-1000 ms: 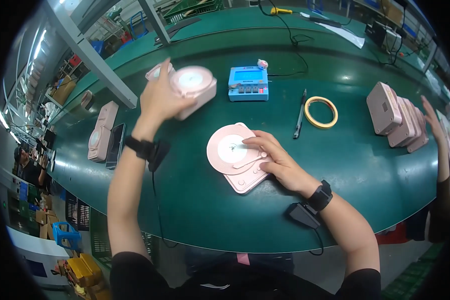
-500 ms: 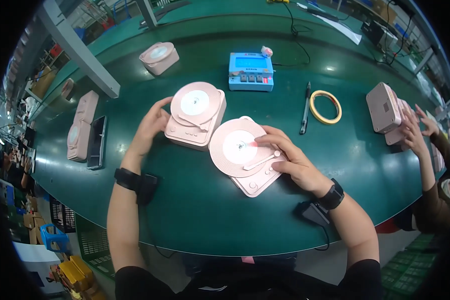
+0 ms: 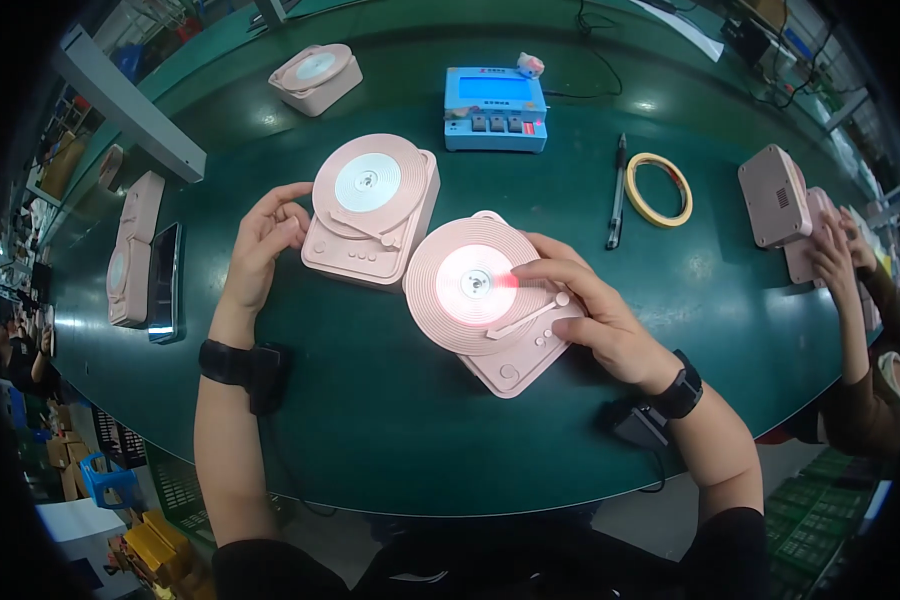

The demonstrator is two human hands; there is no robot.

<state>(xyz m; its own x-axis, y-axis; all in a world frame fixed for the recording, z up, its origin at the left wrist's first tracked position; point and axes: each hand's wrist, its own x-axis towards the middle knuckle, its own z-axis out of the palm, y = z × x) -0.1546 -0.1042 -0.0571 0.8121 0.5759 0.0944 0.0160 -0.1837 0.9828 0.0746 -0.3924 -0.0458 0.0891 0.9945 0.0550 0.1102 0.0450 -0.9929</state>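
Two pink record-player-shaped devices stand side by side on the green table. The nearer record player (image 3: 500, 372) is turned at an angle, and its white disc centre glows with a red patch at the rim. My right hand (image 3: 610, 325) grips it at its right side, forefinger over the disc and thumb by the small buttons. My left hand (image 3: 265, 240) is beside the farther record player (image 3: 345, 255), forefinger stretched to its left edge and the other fingers bent; I cannot tell if it presses on it. That device's disc centre is pale white.
A blue box with a screen (image 3: 495, 110) stands behind, with a pen (image 3: 617, 195) and a tape roll (image 3: 632, 200) to its right. More pink players (image 3: 315, 90) stand far left, beside a phone (image 3: 166, 285). At right, another person's hands (image 3: 840, 250) touch pink devices (image 3: 775, 195).
The nearer player's disc centre glows brighter, with a stronger red patch by my right forefinger. My view has shifted slightly. My left hand sits slightly farther from its player.
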